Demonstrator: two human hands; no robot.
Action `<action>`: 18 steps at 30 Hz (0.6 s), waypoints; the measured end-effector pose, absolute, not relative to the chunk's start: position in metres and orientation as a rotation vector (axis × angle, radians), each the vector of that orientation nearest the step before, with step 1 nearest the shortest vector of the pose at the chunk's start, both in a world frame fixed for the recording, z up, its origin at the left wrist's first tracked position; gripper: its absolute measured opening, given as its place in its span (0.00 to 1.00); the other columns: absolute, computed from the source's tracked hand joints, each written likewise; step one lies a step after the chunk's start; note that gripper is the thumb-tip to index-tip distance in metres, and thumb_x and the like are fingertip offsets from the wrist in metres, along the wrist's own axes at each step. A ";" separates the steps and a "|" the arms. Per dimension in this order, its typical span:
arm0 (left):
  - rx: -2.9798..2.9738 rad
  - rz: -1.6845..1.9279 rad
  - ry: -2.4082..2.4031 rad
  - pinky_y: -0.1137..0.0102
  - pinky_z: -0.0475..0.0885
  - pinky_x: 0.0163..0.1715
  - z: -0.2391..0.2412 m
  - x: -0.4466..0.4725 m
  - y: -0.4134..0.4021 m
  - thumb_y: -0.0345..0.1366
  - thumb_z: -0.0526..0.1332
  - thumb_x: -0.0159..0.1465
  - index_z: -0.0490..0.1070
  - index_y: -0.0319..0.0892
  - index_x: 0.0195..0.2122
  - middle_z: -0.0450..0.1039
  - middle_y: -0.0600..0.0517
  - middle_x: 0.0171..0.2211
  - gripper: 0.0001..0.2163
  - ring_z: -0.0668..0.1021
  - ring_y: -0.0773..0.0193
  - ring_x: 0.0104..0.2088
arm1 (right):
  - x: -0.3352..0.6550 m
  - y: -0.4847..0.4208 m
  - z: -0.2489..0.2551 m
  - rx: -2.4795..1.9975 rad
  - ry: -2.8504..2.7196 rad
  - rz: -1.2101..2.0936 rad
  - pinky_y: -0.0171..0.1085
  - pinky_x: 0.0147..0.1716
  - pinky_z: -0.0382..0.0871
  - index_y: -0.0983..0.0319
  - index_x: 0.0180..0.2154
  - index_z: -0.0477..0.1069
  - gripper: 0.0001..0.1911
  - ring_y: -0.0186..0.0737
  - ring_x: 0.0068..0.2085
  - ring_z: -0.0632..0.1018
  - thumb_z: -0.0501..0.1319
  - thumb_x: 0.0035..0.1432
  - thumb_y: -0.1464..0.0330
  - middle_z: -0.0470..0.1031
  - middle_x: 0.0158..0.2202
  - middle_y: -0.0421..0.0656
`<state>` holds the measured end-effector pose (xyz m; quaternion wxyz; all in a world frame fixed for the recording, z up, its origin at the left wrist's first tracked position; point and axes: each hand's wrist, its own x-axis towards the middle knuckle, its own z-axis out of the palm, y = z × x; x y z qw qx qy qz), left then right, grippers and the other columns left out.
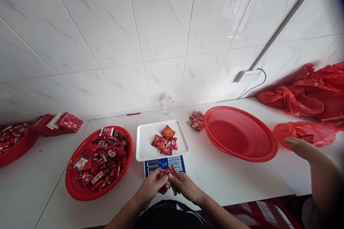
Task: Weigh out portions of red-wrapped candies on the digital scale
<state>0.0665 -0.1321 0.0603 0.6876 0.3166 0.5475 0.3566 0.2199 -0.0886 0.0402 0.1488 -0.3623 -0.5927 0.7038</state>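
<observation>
My left hand (pixel 151 187) and my right hand (pixel 185 186) meet at the table's front edge, both closed on a small red packet (pixel 167 174) held between the fingertips. Just beyond them stands a scale with a blue keypad (pixel 172 163) and a white tray (pixel 145 139). Several red sweet packets (pixel 166 141) lie on that tray. To the left, a red mesh basket (pixel 80 192) is heaped with red packets (pixel 103 157).
An empty red mesh basket (pixel 240 133) sits to the right, with a small pile of packets (pixel 196 120) behind it. Another person's hand (pixel 298 145) rests at the right by red plastic bags (pixel 309 96). A second filled basket (pixel 13 143) and red boxes (pixel 60 122) lie far left.
</observation>
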 end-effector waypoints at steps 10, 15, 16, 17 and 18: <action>0.811 0.821 1.199 0.72 0.61 0.26 0.072 0.067 -0.144 0.47 0.62 0.53 0.65 0.40 0.30 0.71 0.53 0.22 0.15 0.70 0.69 0.24 | 0.223 -0.096 0.043 -0.938 -1.694 2.121 0.31 0.23 0.58 0.64 0.25 0.68 0.29 0.30 0.23 0.66 0.50 0.51 0.44 0.66 0.21 0.38; 0.862 0.775 1.173 0.72 0.63 0.27 0.073 0.062 -0.143 0.45 0.62 0.53 0.65 0.40 0.33 0.72 0.52 0.25 0.15 0.72 0.68 0.26 | 0.217 -0.099 0.043 -0.947 -1.631 2.106 0.32 0.25 0.60 0.64 0.26 0.67 0.28 0.32 0.24 0.67 0.51 0.51 0.45 0.67 0.22 0.39; 0.869 0.758 1.162 0.72 0.64 0.28 0.072 0.060 -0.142 0.45 0.62 0.53 0.65 0.39 0.34 0.72 0.52 0.26 0.15 0.72 0.68 0.26 | 0.216 -0.100 0.044 -0.966 -1.619 2.096 0.33 0.26 0.60 0.63 0.26 0.67 0.27 0.32 0.24 0.67 0.51 0.51 0.45 0.68 0.22 0.39; 0.878 0.744 1.154 0.71 0.64 0.28 0.071 0.058 -0.141 0.45 0.62 0.53 0.65 0.39 0.35 0.72 0.52 0.26 0.15 0.72 0.67 0.26 | 0.215 -0.100 0.044 -0.994 -1.605 2.090 0.33 0.26 0.60 0.63 0.26 0.67 0.27 0.32 0.25 0.67 0.51 0.51 0.45 0.68 0.22 0.39; 0.894 0.738 1.160 0.71 0.65 0.28 0.069 0.054 -0.139 0.46 0.61 0.54 0.66 0.39 0.35 0.71 0.52 0.25 0.15 0.72 0.67 0.26 | 0.215 -0.101 0.044 -1.031 -1.586 2.084 0.33 0.26 0.60 0.63 0.26 0.67 0.27 0.33 0.25 0.67 0.51 0.51 0.45 0.68 0.22 0.39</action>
